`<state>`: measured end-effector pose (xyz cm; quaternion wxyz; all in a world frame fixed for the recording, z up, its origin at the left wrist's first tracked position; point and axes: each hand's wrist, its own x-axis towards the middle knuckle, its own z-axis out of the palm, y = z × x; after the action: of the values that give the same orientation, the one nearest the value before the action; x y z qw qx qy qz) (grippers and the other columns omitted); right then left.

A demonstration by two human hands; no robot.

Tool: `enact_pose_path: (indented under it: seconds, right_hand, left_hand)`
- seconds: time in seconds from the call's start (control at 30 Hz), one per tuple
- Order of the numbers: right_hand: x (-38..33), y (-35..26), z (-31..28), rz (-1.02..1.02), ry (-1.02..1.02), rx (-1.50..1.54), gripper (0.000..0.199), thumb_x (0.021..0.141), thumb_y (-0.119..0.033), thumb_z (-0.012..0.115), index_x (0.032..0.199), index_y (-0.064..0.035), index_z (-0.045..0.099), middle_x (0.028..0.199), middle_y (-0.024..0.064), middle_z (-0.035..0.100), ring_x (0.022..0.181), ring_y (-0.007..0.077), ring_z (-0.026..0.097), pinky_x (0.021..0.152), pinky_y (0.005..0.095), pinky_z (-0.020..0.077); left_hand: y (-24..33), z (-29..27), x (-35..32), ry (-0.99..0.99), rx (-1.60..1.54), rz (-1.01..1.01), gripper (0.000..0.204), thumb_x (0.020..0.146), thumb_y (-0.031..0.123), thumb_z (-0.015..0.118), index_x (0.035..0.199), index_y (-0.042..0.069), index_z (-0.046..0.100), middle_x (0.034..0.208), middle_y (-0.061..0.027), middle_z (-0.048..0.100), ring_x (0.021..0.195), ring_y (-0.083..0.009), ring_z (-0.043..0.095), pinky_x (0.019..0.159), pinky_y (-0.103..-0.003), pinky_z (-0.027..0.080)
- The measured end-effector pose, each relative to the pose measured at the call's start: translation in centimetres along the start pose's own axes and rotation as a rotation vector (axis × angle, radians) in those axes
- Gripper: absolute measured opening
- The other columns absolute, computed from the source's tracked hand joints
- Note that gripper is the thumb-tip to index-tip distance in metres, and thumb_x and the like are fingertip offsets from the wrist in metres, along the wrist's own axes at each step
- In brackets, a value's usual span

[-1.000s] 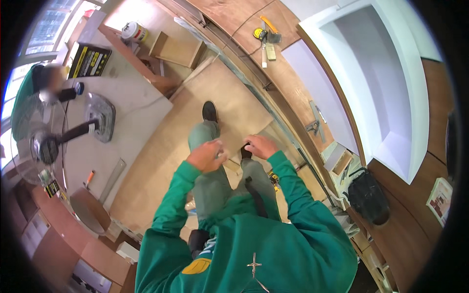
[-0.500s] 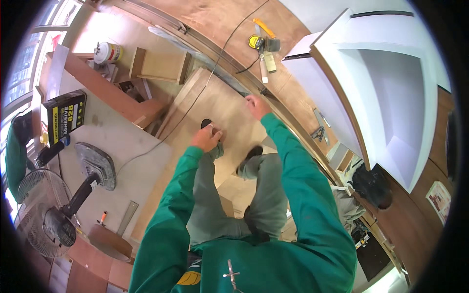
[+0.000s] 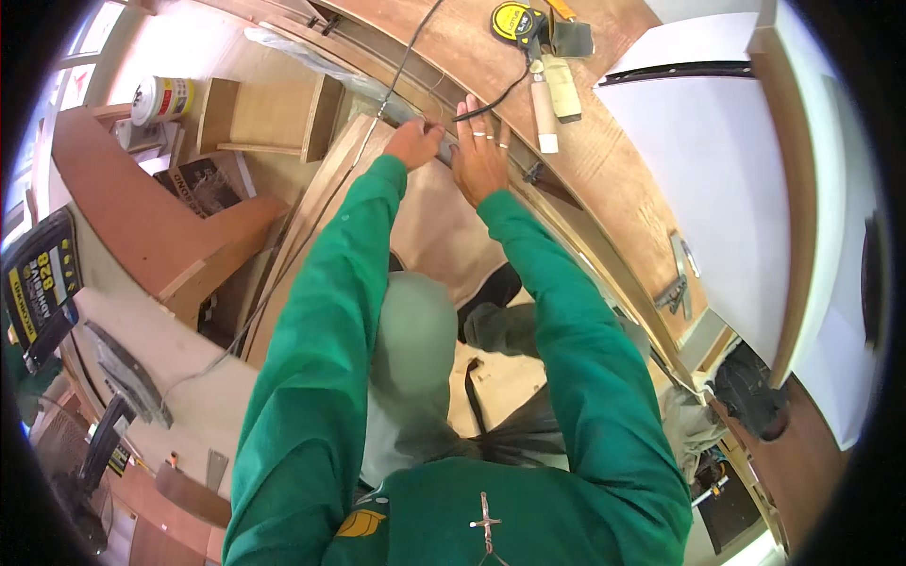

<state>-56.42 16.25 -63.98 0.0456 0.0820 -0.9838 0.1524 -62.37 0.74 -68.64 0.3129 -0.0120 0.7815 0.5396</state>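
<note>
Both my arms reach forward to the long wooden rail with a grey strip beside the plywood top. My left hand [image 3: 415, 143] is closed, its fingertips pinched at the grey strip [image 3: 396, 110]; whatever it may hold is too small to make out. Beside it, my right hand [image 3: 479, 160] lies with fingers stretched out toward the plywood edge, with pale bands on several fingers. A black cord [image 3: 500, 101] ends close to its fingertips. Past them on the plywood top [image 3: 613, 170] lie a yellow and black tape measure [image 3: 516, 23] and a wooden-handled brush-like tool [image 3: 545, 113].
A thin grey cable [image 3: 363, 151] runs across the left side. Farther left are a wooden drawer box [image 3: 269, 113], a white tub [image 3: 160, 99] and a pedestal fan's base [image 3: 127, 368]. A white curved cabinet [image 3: 708, 141] stands at right, near a metal clamp-like tool [image 3: 675, 288].
I have bent forward and lowered toward the rail. My left hand has moved forward to the strip, beside the right, whose fingers are now extended. The tape measure and cabinet appear closer.
</note>
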Motion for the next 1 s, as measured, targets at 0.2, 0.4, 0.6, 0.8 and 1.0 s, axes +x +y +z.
enact_pose_path:
  seconds: [0.2, 0.4, 0.6, 0.8, 1.0]
  right_hand:
    - [-1.3, 2.1, 2.0, -0.056, 0.122, -0.035, 0.073, 0.080, -0.015, 0.062, 0.146, -0.0013, 0.033, 0.153, 0.0137, 0.032, 0.141, 0.0294, 0.031, 0.114, 0.0515, 0.0215]
    - [-3.6, 5.3, 0.2, -0.220, 0.125, -0.202, 0.060, 0.083, -0.010, 0.058, 0.139, 0.0020, 0.041, 0.150, 0.0154, 0.036, 0.137, 0.0298, 0.036, 0.112, 0.0450, 0.0301]
    - [-11.8, 7.9, -4.3, -0.158, -0.027, -0.348, 0.057, 0.088, -0.009, 0.051, 0.142, 0.0045, 0.036, 0.151, 0.0215, 0.032, 0.140, 0.0345, 0.031, 0.115, 0.0456, 0.0264]
    - [-17.3, 10.1, -4.9, -0.047, -0.098, -0.438, 0.059, 0.089, -0.006, 0.047, 0.145, 0.0047, 0.031, 0.153, 0.0232, 0.028, 0.141, 0.0353, 0.031, 0.117, 0.0453, 0.0246]
    - [-21.3, 10.9, -7.1, 0.036, -0.144, -0.502, 0.059, 0.089, -0.007, 0.047, 0.144, 0.0047, 0.032, 0.152, 0.0248, 0.028, 0.140, 0.0370, 0.032, 0.116, 0.0464, 0.0275]
  left_hand:
    - [1.8, 2.6, 3.6, -0.027, -0.693, 0.068, 0.043, 0.094, 0.035, 0.058, 0.123, 0.004, 0.052, 0.114, -0.0086, 0.061, 0.108, -0.0199, 0.060, 0.095, -0.039, 0.047]
    - [1.9, 1.6, 6.8, 0.012, -0.715, 0.208, 0.026, 0.094, 0.023, 0.060, 0.108, 0.003, 0.050, 0.106, -0.0098, 0.060, 0.099, -0.0222, 0.063, 0.091, -0.040, 0.054]
    - [3.1, 3.4, 6.4, 0.068, -0.809, 0.212, 0.028, 0.090, 0.015, 0.065, 0.107, -0.001, 0.051, 0.092, -0.0106, 0.058, 0.083, -0.0210, 0.064, 0.076, -0.037, 0.059]
    - [0.7, 2.8, 8.2, 0.130, -0.872, 0.220, 0.024, 0.091, 0.016, 0.067, 0.102, -0.001, 0.053, 0.095, -0.0113, 0.056, 0.087, -0.0242, 0.062, 0.080, -0.040, 0.060]
    - [1.3, 3.9, 8.4, 0.123, -0.845, 0.199, 0.030, 0.089, 0.016, 0.068, 0.106, -0.002, 0.051, 0.099, -0.0139, 0.055, 0.087, -0.0279, 0.064, 0.073, -0.037, 0.061]
